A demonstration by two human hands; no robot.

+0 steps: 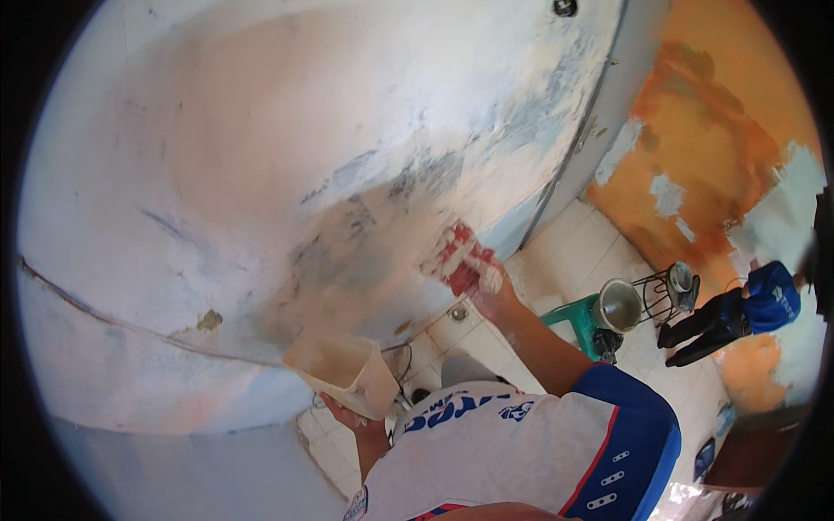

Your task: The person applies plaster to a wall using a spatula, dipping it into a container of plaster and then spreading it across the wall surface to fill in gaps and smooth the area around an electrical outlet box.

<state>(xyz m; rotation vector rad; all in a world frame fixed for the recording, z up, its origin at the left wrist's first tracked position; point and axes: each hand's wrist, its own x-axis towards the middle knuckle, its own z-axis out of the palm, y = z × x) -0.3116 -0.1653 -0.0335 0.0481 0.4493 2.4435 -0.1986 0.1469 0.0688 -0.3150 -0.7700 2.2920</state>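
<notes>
My right hand (pixel 481 278) grips a red putty scraper (pixel 445 253) smeared with white paste, held against the patchy white and grey wall (pixel 217 130) at the middle of the view. My fingers are coated with paste. Below and left, my left hand (pixel 356 415) holds the underside of a beige rectangular plastic container (pixel 339 373), its rim near the wall. A chipped spot (pixel 208 320) and a long crack mark the lower left of the wall.
On the tiled floor (pixel 565 252) at the right stand a green stool (pixel 573 319), a metal bucket (pixel 618 306) and a wire stand (pixel 653 300). Another person (pixel 769 295) in a blue top is beside the orange patched wall (pixel 686 130). A floor drain (pixel 460 314) lies below my right hand.
</notes>
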